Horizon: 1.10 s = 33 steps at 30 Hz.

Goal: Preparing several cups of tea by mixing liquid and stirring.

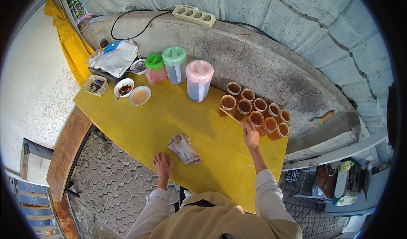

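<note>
My right hand [251, 135] holds a thin wooden stick [231, 116], which slants left toward the rim of a front cup [228, 102]. That cup belongs to a cluster of several patterned cups of brown liquid, including a cup [256, 118] just beyond my fingers. Whether the stick's tip touches the cup, I cannot tell. My left hand [163, 166] rests at the near edge of the yellow table [140, 124], fingers spread, holding nothing. A folded checked cloth [184, 149] lies on the tabletop just right of it.
Three lidded plastic jugs, one pink-lidded [199, 80], stand at the back. Farther left are a bowl with a spoon [124, 87], a bowl of tan liquid [140, 95] and a utensil basket [95, 85]. A power strip [194, 16] and paintbrush [322, 119] lie on the concrete ledge.
</note>
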Tool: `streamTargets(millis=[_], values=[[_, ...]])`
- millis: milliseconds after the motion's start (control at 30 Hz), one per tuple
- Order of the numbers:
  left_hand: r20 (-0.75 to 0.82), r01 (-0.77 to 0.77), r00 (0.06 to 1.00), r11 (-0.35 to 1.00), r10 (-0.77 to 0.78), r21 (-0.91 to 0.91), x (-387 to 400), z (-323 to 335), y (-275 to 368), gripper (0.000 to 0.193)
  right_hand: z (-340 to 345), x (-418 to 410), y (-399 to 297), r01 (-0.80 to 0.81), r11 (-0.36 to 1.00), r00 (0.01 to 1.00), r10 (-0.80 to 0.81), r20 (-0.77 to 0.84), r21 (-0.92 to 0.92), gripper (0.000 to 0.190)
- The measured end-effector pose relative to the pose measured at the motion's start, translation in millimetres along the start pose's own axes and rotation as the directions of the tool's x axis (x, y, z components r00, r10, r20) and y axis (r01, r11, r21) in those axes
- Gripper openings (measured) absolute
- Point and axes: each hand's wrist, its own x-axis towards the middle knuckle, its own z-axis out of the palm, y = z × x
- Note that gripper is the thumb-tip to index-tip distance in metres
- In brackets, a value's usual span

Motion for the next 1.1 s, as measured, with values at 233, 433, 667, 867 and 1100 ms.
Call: streamTargets(millis=[233, 433, 667, 867, 1100], values=[[0.009, -0.018, 1.0, 0.999, 0.017, 0.027, 2, 1, 1, 0.037, 5, 8, -13, -0.064, 0.99, 0.997, 0.069, 0.035, -0.126, 0.017], [0.01, -0.029, 1.0, 0.999, 0.029, 0.041, 4, 1, 3, 0.037, -4, 7, -22, 0.008, 1.0, 1.0, -0.008, 0.012, -0.019, 0.018], [0.037, -0.029, 0.999, 0.999, 0.028, 0.041, 3, 0, 3, 0.039, 0, -1, -1, -0.01, 0.995, 0.997, 0.019, 0.079, -0.103, 0.016], [0.074, -0.009, 0.997, 1.0, 0.009, 0.003, 3, -4, 2, 0.04, -3, 15, -8, -0.027, 0.989, 0.999, 0.03, 0.025, -0.145, 0.017], [0.065, -0.012, 0.998, 1.0, 0.012, -0.01, 3, -1, 1, 0.038, -9, 14, -63, -0.563, -0.147, 0.733, 0.366, 0.573, 0.813, 0.028]])
